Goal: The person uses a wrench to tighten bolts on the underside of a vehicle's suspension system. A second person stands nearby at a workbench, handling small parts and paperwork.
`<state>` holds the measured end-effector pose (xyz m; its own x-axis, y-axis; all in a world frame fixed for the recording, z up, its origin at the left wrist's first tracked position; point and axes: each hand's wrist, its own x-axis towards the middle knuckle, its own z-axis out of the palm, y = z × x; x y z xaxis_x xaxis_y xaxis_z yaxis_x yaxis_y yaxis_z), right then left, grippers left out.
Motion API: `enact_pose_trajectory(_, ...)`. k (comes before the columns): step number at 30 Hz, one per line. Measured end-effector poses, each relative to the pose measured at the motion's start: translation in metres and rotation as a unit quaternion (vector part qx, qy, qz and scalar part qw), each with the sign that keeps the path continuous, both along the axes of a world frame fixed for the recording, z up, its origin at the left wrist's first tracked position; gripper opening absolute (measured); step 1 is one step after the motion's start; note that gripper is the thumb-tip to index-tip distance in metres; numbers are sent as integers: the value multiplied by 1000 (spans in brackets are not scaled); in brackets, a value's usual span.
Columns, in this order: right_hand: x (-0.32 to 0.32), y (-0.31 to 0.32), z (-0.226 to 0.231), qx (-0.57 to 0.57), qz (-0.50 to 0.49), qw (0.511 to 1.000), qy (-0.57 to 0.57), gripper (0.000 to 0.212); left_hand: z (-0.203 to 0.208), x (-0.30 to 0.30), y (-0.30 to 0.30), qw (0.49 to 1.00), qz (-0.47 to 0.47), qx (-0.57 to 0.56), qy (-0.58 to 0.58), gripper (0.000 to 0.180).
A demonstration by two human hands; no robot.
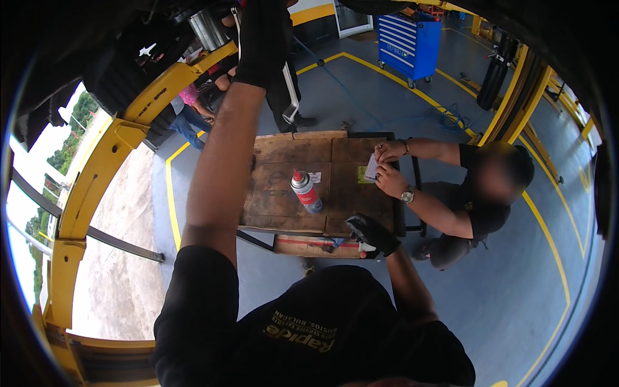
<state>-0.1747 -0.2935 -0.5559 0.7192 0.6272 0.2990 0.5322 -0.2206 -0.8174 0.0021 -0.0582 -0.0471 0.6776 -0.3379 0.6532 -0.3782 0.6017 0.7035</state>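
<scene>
My left arm reaches up to the top of the view, and its black-gloved hand [263,48] is dark there, the fingers hidden. A long silver wrench [289,93] shows just right of that glove, its angled end lowest; I cannot make out what holds it. Lower down, my right hand [374,234], also in a black glove, hovers by the near edge of the worktable [284,219]. Its fingers are loosely stretched out leftward, with nothing seen in them. On the brown tabletop stands a red and silver spray can [305,191] with a red top.
At the table's right side a person [480,193] handles a paper pad [372,169]. Another person in dark trousers stands beyond the table. A blue tool cabinet [407,46] is at the back. Yellow lift posts [71,251] flank both sides; a blue hose [351,97] crosses the floor.
</scene>
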Motion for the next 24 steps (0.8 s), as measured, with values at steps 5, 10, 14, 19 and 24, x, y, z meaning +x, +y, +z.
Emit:
enact_pose_trajectory(5, -6, 19, 50, 74, -8, 976, 206, 29, 6, -27, 3, 998, -62, 32, 6, 24)
enact_pose_trajectory(10, -2, 12, 42, 123, -24, 961, 246, 28, -8, 26, 44, 979, 168, 3, -118, 26)
enact_pose_trajectory(14, -3, -2, 35, 64, -30, 994, 83, 28, -2, 30, 34, 919, 280, 72, -268, 33)
enact_pose_trajectory(19, 3, -6, 5, 13, -6, 1000, -24, 29, 1, 26, 29, 725, 515, 191, -415, 38)
enact_pose_trajectory(24, 4, 5, 26, 68, -48, 986, 141, 28, -11, 29, 30, 937, 275, 134, -171, 38)
